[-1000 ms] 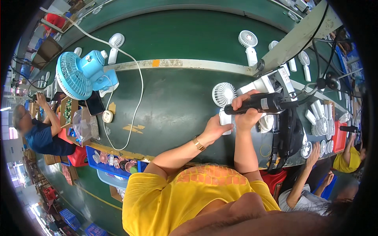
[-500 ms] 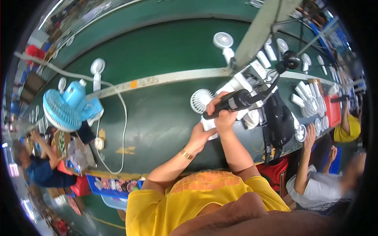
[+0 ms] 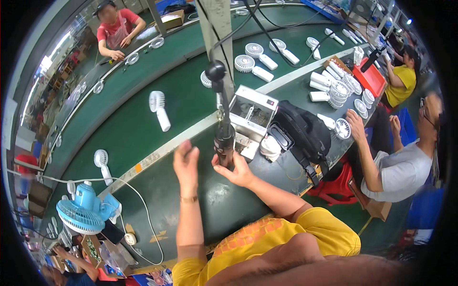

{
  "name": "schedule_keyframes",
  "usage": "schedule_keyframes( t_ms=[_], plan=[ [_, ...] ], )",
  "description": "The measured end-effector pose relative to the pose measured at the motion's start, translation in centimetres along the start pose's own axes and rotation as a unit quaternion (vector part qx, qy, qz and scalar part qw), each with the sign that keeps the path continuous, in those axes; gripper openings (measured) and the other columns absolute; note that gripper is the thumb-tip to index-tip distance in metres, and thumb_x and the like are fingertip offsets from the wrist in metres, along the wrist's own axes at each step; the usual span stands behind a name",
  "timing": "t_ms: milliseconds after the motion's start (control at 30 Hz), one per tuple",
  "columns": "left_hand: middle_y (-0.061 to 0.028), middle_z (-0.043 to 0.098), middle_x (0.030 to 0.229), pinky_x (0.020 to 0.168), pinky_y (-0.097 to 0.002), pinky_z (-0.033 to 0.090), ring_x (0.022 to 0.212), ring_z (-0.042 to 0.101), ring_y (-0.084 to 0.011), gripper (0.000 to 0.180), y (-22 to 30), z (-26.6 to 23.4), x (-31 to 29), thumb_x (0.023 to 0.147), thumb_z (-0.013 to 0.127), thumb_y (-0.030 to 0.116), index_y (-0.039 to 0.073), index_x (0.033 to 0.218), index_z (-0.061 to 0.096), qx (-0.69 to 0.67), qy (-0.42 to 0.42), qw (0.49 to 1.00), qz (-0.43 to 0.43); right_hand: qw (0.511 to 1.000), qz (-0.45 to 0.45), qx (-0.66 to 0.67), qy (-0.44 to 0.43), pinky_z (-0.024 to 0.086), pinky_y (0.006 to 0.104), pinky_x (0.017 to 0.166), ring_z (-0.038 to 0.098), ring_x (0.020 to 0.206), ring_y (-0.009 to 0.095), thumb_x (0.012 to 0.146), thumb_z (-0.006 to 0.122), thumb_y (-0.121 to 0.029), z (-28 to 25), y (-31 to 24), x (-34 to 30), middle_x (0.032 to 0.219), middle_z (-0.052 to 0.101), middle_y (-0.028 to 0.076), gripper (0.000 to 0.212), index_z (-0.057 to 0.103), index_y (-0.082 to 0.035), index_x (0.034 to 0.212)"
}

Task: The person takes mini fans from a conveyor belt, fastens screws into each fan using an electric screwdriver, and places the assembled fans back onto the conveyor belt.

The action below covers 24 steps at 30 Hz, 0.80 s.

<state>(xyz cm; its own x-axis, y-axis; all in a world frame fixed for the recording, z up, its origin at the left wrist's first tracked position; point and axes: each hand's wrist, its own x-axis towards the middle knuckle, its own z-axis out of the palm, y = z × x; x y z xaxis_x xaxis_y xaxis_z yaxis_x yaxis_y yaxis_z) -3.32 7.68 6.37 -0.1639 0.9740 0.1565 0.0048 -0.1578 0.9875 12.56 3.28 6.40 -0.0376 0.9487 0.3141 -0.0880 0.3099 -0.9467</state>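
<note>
My right hand [image 3: 238, 172] is closed round the lower end of a black electric screwdriver [image 3: 224, 139], which hangs upright from a cable with a black ball [image 3: 215, 71] on it. Left of it, my left hand [image 3: 186, 159] is raised over the bench edge, fingers apart and slightly blurred, with nothing in it. Beyond that hand, a white handheld fan [image 3: 159, 110] lies on the green conveyor belt [image 3: 129, 136]. An open metal box [image 3: 253, 112] with a switch stands just right of the screwdriver, with small parts inside.
A black bag [image 3: 303, 131] lies right of the box, beside a crumpled white cloth [image 3: 270, 148]. White fans [image 3: 339, 90] are piled near a red tray [image 3: 369, 78]. A blue desk fan [image 3: 81, 209] stands left with its cord. A co-worker's hand [image 3: 355, 125] touches a fan at right.
The white fan handle has left my left hand, which has moved away from the screwdriver. The screwdriver has gone from tilted to upright. The whole view has turned.
</note>
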Motion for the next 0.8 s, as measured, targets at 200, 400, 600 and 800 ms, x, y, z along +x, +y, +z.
schedule_keyframes(
  t_ms=[200, 400, 600, 800],
  plan=[
    [0.0004, 0.055, 0.082, 0.068, -0.0194, 0.046, 0.074, 0.053, -0.0063, 0.022, -1.7, 1.3, -7.8, 0.081, 0.059, -0.004, 0.0, 0.103, 0.058, -0.03, -0.015, 0.993, -0.113, 0.999, 0.049, 0.018, -0.011, 0.049, 0.0253, 0.06, 0.06, 0.069, 0.01, 0.079, 0.07, -0.017, 0.0, 3.2, -1.8, 0.078, 0.063, 0.008, 0.037, 0.048, 0.004, 0.1],
    [0.002, 0.054, 0.074, 0.055, -0.0173, 0.041, 0.062, 0.05, -0.0034, 0.012, -3.2, 1.8, -8.9, 0.083, 0.057, -0.003, -0.001, 0.095, 0.058, 0.004, 0.039, 0.996, -0.077, 0.998, 0.052, 0.01, -0.036, 0.051, 0.0245, 0.055, 0.062, 0.062, 0.012, 0.078, 0.07, -0.018, -0.4, 3.4, -1.3, 0.073, 0.063, 0.009, 0.039, 0.048, 0.005, 0.1],
    [-0.0025, 0.061, 0.08, 0.056, -0.018, 0.042, 0.065, 0.053, -0.005, 0.01, -3.5, 1.5, -9.3, 0.086, 0.057, 0.002, -0.002, 0.095, 0.057, -0.003, 0.017, 0.997, -0.079, 0.996, 0.076, -0.023, -0.028, 0.049, 0.0239, 0.054, 0.06, 0.061, 0.01, 0.077, 0.07, -0.021, -1.1, 2.9, -1.3, 0.071, 0.061, 0.008, 0.038, 0.049, 0.002, 0.099],
    [-0.0066, 0.062, 0.086, 0.069, -0.0225, 0.049, 0.074, 0.058, -0.0105, 0.011, -4.0, 1.5, -9.7, 0.087, 0.055, -0.001, -0.003, 0.098, 0.055, -0.038, 0.007, 0.997, -0.064, 0.998, 0.044, 0.014, -0.048, 0.05, 0.0238, 0.053, 0.059, 0.06, 0.009, 0.077, 0.071, -0.021, -0.6, 2.9, -1.6, 0.073, 0.061, 0.008, 0.042, 0.048, 0.004, 0.103]
  ],
)
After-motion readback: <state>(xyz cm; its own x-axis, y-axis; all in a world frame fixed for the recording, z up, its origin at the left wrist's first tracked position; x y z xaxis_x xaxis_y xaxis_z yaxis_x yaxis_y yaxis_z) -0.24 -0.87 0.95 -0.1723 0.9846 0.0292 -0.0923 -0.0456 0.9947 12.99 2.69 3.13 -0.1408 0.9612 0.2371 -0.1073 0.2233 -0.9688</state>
